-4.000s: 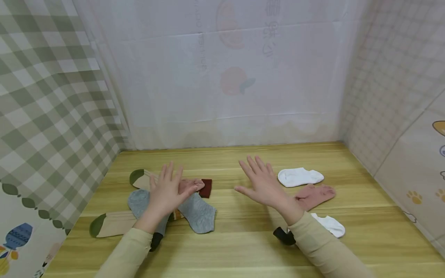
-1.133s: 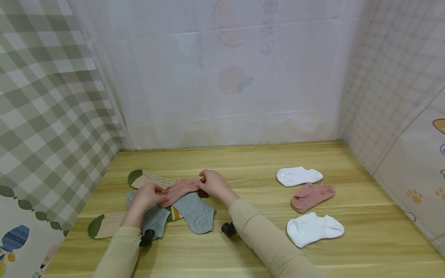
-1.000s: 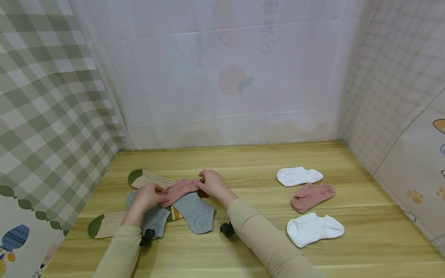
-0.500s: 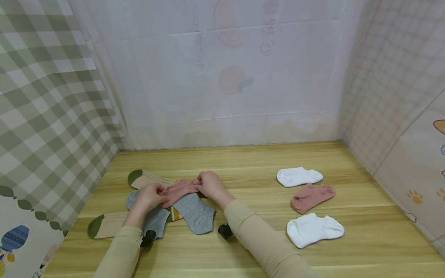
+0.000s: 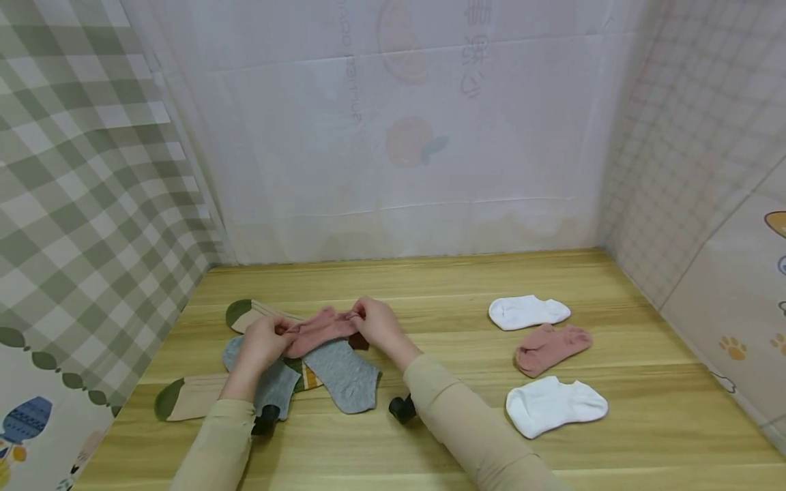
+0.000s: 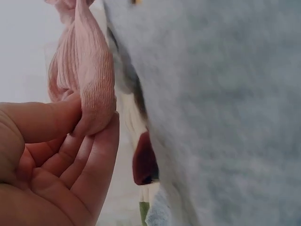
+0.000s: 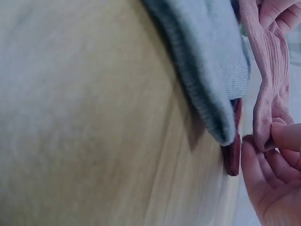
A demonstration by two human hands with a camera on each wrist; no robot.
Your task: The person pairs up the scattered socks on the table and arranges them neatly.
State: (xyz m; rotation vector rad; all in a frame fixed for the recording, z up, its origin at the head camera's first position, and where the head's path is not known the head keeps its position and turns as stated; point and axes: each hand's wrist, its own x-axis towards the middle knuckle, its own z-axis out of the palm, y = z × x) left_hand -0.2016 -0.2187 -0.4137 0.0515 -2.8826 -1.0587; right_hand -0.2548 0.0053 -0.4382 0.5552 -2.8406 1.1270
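A pink ankle sock (image 5: pixel 322 331) is stretched between both hands above the sock pile on the left of the table. My left hand (image 5: pixel 264 346) pinches its left end between thumb and fingers; the left wrist view shows the ribbed pink sock (image 6: pixel 91 70) in that grip. The other end is pinched by my right hand (image 5: pixel 377 324), as the right wrist view also shows with the right hand (image 7: pixel 277 174) at the lower end. Just under the held sock lies a grey sock (image 5: pixel 350 378), with a dark red cuff (image 5: pixel 359 342) behind it.
Another grey sock (image 5: pixel 276 389) and beige socks with green toes, one nearer (image 5: pixel 193 397) and one farther (image 5: pixel 248 315), lie in the pile. On the right are a white sock (image 5: pixel 529 312), a pink sock (image 5: pixel 552 348) and a second white sock (image 5: pixel 555 406).
Both hands came down from open above the table and took hold of the pink sock on the pile. Over the last half second they have raised it slightly, and it has turned between them.
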